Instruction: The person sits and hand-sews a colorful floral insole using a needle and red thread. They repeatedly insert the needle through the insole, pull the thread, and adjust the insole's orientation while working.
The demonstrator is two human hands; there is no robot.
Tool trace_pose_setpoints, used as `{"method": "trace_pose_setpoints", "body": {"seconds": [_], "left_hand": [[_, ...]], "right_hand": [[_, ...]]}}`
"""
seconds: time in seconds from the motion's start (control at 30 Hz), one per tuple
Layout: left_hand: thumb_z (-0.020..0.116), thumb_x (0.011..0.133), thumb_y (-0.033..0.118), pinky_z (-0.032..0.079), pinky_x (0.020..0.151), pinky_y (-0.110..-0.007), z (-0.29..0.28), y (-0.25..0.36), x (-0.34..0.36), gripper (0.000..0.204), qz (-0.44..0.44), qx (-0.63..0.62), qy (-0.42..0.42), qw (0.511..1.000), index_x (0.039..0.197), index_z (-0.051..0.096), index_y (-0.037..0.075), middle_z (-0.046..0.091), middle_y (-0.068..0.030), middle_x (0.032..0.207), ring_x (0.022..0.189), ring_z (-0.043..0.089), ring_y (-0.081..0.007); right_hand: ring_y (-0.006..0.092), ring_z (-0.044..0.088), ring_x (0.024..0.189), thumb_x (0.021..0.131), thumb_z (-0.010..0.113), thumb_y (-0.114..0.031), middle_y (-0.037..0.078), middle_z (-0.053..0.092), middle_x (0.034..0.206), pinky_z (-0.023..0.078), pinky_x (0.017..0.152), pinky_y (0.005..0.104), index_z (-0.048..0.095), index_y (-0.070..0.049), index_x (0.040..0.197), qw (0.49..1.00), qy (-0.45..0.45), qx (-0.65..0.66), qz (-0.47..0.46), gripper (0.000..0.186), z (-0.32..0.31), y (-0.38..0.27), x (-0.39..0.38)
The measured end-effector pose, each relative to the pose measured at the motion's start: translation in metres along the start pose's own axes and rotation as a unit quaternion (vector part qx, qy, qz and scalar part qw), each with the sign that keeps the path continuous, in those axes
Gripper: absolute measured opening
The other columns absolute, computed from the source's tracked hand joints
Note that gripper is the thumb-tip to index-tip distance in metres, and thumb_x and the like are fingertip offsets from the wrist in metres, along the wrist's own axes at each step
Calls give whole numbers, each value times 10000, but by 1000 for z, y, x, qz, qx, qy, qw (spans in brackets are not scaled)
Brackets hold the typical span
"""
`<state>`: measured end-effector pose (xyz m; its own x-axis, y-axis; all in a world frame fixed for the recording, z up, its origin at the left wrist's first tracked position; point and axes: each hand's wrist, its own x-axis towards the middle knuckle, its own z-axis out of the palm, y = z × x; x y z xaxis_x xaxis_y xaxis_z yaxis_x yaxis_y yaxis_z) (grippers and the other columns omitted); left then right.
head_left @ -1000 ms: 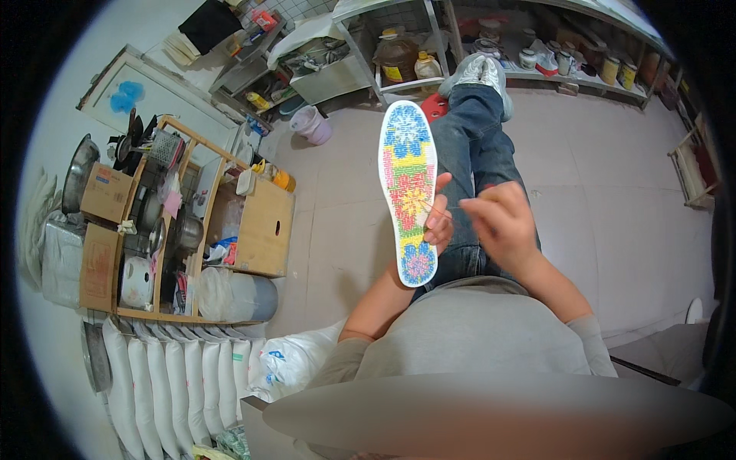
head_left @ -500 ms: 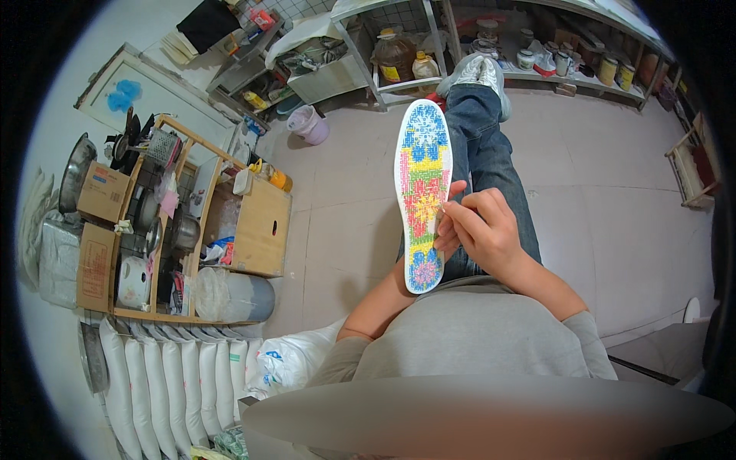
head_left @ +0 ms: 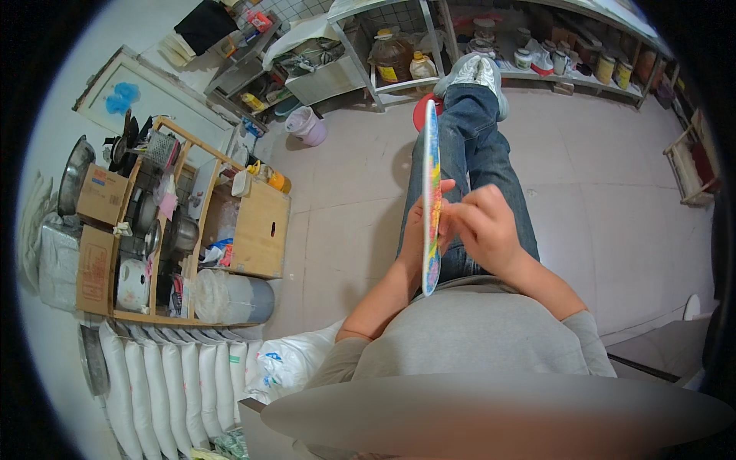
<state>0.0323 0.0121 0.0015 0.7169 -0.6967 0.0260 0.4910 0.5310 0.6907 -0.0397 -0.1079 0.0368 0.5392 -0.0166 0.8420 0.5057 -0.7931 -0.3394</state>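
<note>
An embroidered shoe insole (head_left: 432, 176) stands nearly edge-on above my lap, so only a thin strip of its bright stitched face and its white rim show. My left hand (head_left: 414, 226) grips it from the left and behind, with fingertips coming round to the patterned side. Close against that side, my right hand (head_left: 487, 228) has its thumb and fingers pinched together near the middle of the insole. Whatever the pinch holds is too small to make out.
My outstretched legs (head_left: 475, 146) in jeans lie under the insole, feet crossed near a red round object (head_left: 422, 112). To the left are a wooden rack (head_left: 261, 230) with pots and boxes, and a lilac bucket (head_left: 307, 127). Shelves with jars (head_left: 524, 59) stand at the far side.
The insole has turned from showing its full patterned face to nearly edge-on. My left hand now shows on its left side. My right hand stays pinched beside it, shifted only slightly.
</note>
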Motion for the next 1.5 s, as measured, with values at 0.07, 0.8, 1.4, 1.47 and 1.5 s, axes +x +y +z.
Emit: {"method": "trace_pose_setpoints", "body": {"seconds": [0.07, 0.8, 1.4, 1.47, 1.5], "left_hand": [[501, 938, 245, 424, 534, -183, -1, 0, 3, 356, 13, 77, 4, 997, 1200, 510, 5, 579, -13, 776, 606, 513, -54], [516, 870, 10, 434, 897, -285, 11, -11, 0, 539, 98, 252, -56, 961, 1338, 247, -13, 557, -129, 1122, 1024, 549, -147], [511, 891, 39, 459, 801, -254, -10, -15, 7, 217, 101, 346, -17, 932, 1100, 519, -20, 604, -67, 1031, 925, 559, -89], [518, 886, 39, 473, 747, -260, -18, -15, 14, 177, 142, 300, 12, 943, 1052, 534, -20, 624, -58, 955, 859, 569, -81], [515, 886, 36, 475, 751, -265, -26, -12, 18, 150, 123, 252, 50, 959, 1026, 541, -11, 624, -55, 952, 852, 574, -88]], "right_hand": [[196, 510, 675, 689, 629, 18, 70, 507, 768, 428, 598, 281, 622, -21, 847, 986, -22, 122, 113, 162, 4, 12, -5], [179, 629, 889, 819, 580, -23, 120, 613, 1051, 526, 738, 308, 563, 7, 1093, 597, 28, 615, 515, 276, 23, 49, -36], [208, 570, 675, 806, 606, -75, 66, 591, 879, 452, 633, 320, 560, -69, 835, 997, 20, 78, -4, 54, 2, 36, -10], [174, 573, 647, 871, 547, -96, 77, 577, 851, 462, 587, 284, 508, -79, 881, 930, 72, 341, 114, 43, -10, 29, -17], [157, 574, 633, 903, 517, -106, 83, 570, 837, 466, 564, 266, 482, -85, 904, 863, 97, 464, 174, 41, -19, 25, -21]]}}
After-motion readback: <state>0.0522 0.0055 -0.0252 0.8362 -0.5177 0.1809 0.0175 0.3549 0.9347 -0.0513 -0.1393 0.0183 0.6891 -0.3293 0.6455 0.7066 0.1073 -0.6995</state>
